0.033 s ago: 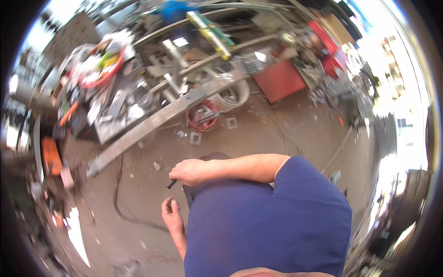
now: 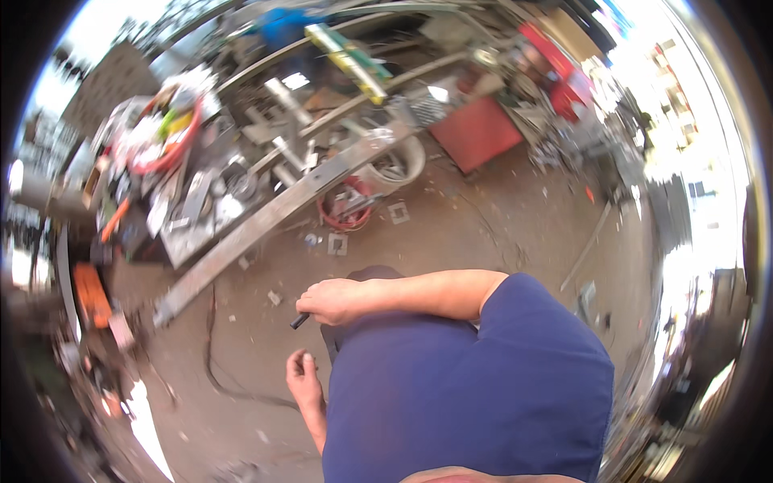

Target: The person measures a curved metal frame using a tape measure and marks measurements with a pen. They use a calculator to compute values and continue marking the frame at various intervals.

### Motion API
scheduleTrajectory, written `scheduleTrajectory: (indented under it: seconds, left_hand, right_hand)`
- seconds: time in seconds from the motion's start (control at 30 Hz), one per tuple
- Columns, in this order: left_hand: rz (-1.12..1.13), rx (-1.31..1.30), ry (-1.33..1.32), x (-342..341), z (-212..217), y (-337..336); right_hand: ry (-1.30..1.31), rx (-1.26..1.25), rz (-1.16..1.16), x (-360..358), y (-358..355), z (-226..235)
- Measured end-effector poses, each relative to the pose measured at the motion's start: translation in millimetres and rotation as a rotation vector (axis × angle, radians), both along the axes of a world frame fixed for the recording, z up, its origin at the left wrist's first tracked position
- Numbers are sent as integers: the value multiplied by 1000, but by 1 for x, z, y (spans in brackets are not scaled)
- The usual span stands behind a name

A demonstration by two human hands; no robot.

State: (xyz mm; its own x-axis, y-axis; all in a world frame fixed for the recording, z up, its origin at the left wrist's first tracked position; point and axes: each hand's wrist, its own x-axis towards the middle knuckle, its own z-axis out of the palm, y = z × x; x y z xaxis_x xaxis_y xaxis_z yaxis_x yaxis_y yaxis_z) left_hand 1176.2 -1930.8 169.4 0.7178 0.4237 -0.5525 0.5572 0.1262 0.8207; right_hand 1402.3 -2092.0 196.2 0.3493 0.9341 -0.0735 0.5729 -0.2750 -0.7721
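My right hand [image 2: 334, 299] reaches across my blue shirt [image 2: 467, 386], fingers closed around a short dark rod-like tool [image 2: 299, 321] whose tip sticks out toward the lower left. My left hand [image 2: 304, 377] hangs lower, beside my hip, with its fingers loosely curled; whether anything is in it cannot be made out. Both hands are above a bare brown dirt floor [image 2: 451, 233]. The nearest floor items are small square metal plates [image 2: 336, 243] in front of my right hand.
A long grey steel beam [image 2: 266, 217] lies diagonally across the floor. Beyond it are a red coiled hose [image 2: 346, 211], a white round tub [image 2: 403, 161], a red metal box [image 2: 475, 129] and piled scrap metal [image 2: 201, 193]. A black cable [image 2: 213, 354] runs along the ground at left.
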Motion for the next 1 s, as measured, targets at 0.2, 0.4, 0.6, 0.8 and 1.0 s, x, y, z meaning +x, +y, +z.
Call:
scheduleTrajectory:
  seconds: [0.2, 0.4, 0.6, 0.8, 1.0]
  left_hand:
    - [-481, -179, 199, 1, -62, 26]
    - [-354, -262, 195, -33, -97, 30]
    - [76, -299, 391, -139, -46, -80]
    - [218, -497, 408, -169, 9, -181]
    - [426, -624, 338, -204, 22, -243]
  right_hand:
    - [33, -227, -365, -7, -105, 4]
    - [256, -639, -545, -68, -259, -27]
    - [629, -556, -815, -136, -373, -43]
    - [1134, -625, -756, -121, -439, -74]
    - [787, -754, -527, 2, -388, -86]
